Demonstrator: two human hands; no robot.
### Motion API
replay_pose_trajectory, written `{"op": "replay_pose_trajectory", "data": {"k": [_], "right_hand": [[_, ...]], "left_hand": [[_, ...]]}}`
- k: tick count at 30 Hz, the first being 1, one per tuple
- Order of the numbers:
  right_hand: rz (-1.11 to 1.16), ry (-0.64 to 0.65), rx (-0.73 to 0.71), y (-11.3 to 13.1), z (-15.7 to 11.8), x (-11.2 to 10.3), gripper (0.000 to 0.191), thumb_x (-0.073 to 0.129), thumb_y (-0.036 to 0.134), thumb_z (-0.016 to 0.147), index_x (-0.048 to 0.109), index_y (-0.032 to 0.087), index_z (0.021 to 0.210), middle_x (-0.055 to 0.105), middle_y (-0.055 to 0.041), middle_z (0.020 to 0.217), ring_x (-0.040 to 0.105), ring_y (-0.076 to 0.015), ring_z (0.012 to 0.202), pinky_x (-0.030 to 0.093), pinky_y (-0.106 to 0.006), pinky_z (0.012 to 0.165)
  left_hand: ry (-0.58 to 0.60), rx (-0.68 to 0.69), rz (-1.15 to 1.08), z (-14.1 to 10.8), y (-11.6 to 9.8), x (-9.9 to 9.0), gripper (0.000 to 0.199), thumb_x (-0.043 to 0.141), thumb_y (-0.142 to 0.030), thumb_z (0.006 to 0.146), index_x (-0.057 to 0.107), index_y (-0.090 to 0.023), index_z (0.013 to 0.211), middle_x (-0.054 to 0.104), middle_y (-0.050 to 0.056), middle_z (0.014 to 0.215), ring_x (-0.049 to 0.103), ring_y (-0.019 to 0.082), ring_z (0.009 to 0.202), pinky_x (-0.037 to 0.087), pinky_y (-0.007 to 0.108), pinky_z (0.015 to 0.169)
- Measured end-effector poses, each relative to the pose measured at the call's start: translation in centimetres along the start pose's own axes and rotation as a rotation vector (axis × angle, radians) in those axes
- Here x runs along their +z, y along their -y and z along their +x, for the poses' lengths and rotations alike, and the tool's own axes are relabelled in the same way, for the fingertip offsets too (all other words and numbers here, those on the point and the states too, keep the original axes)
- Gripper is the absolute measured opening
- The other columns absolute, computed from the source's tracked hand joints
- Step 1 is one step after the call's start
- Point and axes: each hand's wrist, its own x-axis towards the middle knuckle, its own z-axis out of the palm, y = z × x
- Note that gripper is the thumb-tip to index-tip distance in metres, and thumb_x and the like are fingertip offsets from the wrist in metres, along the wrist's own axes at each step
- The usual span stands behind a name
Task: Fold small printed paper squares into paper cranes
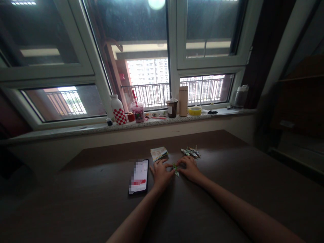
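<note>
Between my two hands is a small green and white piece of folded paper (176, 171), its narrow tip pointing toward me. My left hand (162, 173) pinches its left side with thumb and fingertips. From the right, my right hand (188, 167) has its bent fingers closed on the paper's upper part. Just beyond my right hand lies a small group of pointed folded paper figures (190, 152). A stack of printed paper sheets (159, 153) rests beyond my left hand. The fingertips hide part of the folded paper.
A phone (139, 177) with a lit screen lies left of my left hand on the dark brown table (101, 199). Behind the table, a stone windowsill (152, 122) carries a checkered bottle (118, 109), drink cups (172, 108), a tan flask (183, 101), yellow tape (194, 111) and scissors (212, 112).
</note>
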Motion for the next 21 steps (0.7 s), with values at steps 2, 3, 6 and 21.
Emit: {"op": "replay_pose_trajectory", "data": {"k": [2,3,6,21], "right_hand": [[0.000,-0.008,0.001,0.0,0.0,0.1,0.012,0.072,0.024,0.074,0.072,0.026,0.086,0.068,-0.0033,0.102,0.049,-0.0265,0.113,0.032,-0.043,0.101],[-0.002,-0.010,-0.001,0.0,0.0,0.1,0.012,0.071,0.024,0.074,0.071,0.026,0.085,0.068,-0.0030,0.102,0.049,-0.0262,0.113,0.032,-0.043,0.101],[-0.010,-0.008,-0.012,0.0,0.0,0.1,0.010,0.071,0.024,0.074,0.071,0.026,0.084,0.068,-0.0026,0.101,0.049,-0.0261,0.111,0.033,-0.043,0.100],[-0.061,0.020,-0.201,-0.3,0.0,-0.4,0.011,0.068,0.014,0.077,0.072,0.024,0.078,0.067,-0.0034,0.099,0.050,-0.0247,0.105,0.038,-0.042,0.095]], "left_hand": [[-0.017,0.017,0.008,-0.1,0.0,-0.1,0.017,0.073,-0.032,0.072,0.077,-0.031,0.089,0.060,0.004,0.133,0.038,0.033,0.132,0.007,0.064,0.113],[-0.022,0.025,0.012,-0.1,0.0,-0.1,0.017,0.073,-0.031,0.072,0.077,-0.030,0.088,0.059,0.005,0.133,0.039,0.033,0.132,0.008,0.064,0.113],[-0.024,0.043,0.022,-0.3,-0.1,-0.2,0.009,0.072,-0.029,0.073,0.077,-0.029,0.081,0.059,0.004,0.132,0.039,0.032,0.131,0.009,0.065,0.112],[0.017,0.271,0.137,0.3,1.1,-0.6,0.009,0.074,-0.023,0.074,0.076,-0.031,0.077,0.059,0.001,0.132,0.039,0.030,0.132,0.011,0.065,0.113]]}}
